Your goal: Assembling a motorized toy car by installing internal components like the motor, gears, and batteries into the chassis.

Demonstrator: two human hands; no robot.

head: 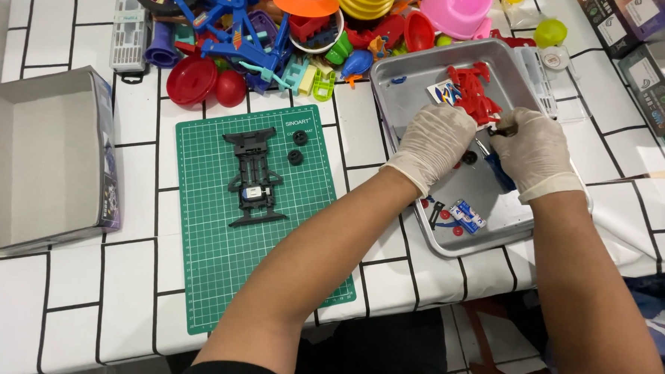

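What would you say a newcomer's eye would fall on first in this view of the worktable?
Probably the two gloved hands, left hand and right hand, meeting over the metal tray at the right, next to its red plastic parts. Next comes the green cutting mat in the middle, with a black toy car chassis lying on it. Along the far edge sits a bright heap of colourful plastic toys.

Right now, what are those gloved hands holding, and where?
The right hand grips a small dark tool by one end; the left hand's hold cannot be told.
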